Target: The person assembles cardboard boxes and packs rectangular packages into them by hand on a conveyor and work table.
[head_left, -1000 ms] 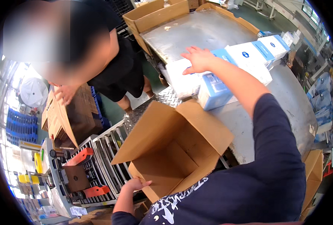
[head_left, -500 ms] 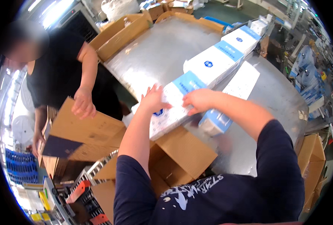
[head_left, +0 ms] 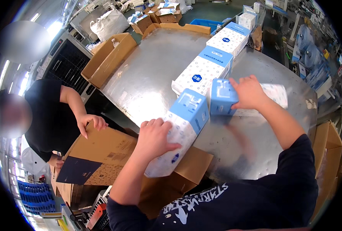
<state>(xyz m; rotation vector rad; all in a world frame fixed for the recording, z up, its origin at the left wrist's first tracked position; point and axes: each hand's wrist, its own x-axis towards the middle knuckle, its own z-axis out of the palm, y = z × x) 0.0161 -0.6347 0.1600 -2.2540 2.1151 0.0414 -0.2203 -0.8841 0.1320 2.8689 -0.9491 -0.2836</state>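
Note:
My left hand [head_left: 155, 141] is wrapped over a white-and-blue box-shaped pack [head_left: 188, 117], fingers on its far side and thumb across the top. That pack leans down past the table edge, over the open flap of a brown carton [head_left: 194, 165]. My right hand [head_left: 248, 93] grips the blue end of another such pack [head_left: 224, 98], whose white body [head_left: 273, 95] lies on the metal table behind my wrist. Beyond my hands, two more packs, a nearer one [head_left: 202, 71] and a farther one [head_left: 230, 38], lie end to end in a row.
At left, a co-worker's hands hold a large brown carton [head_left: 109, 144]. The metal table [head_left: 140, 69] has cardboard strips along its far edge and a cardboard tray [head_left: 109, 57] at its far left. An open carton [head_left: 329, 146] stands at right. A blue bin [head_left: 203, 26] is behind the table.
My right hand has left the near pack and moved right onto the separate pack, which has turned. The near pack has come away from the row toward me, under my left hand.

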